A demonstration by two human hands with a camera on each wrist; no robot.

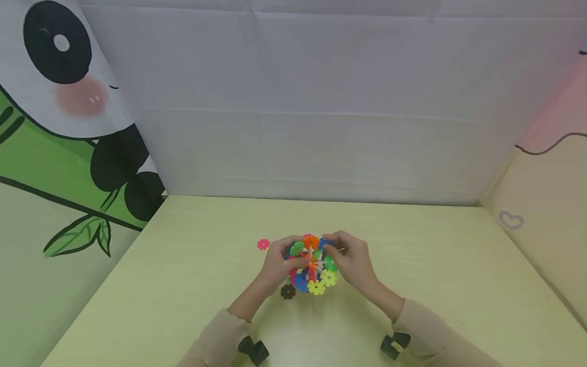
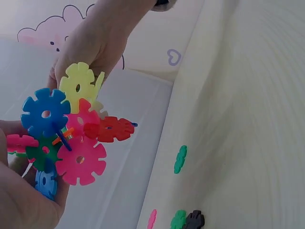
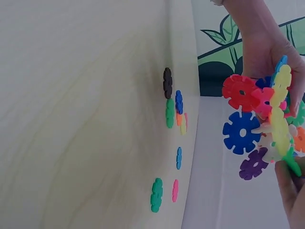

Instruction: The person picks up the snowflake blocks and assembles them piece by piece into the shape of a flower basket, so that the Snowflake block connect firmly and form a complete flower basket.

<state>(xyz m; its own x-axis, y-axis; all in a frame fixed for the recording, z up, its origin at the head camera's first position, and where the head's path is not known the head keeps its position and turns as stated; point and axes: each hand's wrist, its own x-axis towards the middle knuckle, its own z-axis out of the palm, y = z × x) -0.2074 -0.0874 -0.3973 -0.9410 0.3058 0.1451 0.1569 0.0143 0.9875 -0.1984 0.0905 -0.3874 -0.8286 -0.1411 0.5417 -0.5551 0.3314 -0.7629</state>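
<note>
A ball-like cluster of interlocking flower-shaped plastic discs (image 1: 314,272) is held above the table, in blue, green, yellow, pink, orange, red and purple. My left hand (image 1: 278,262) grips its left side, with the thumb laid across the front. At its upper right, my right hand (image 1: 352,257) pinches a blue disc (image 1: 324,242) between thumb and fingers. The left wrist view shows a large pink disc (image 2: 81,160) on the cluster's underside. In the right wrist view, a green disc (image 3: 291,164) touches the right fingertips. Fingers partly hide how the discs join.
Loose discs lie on the pale wooden table (image 1: 183,285) below the cluster, including a black disc (image 1: 288,291), a pink disc (image 1: 263,244) and a green disc (image 3: 156,195). A white panel (image 1: 312,142) stands behind the table. Printed side panels (image 1: 541,219) flank it.
</note>
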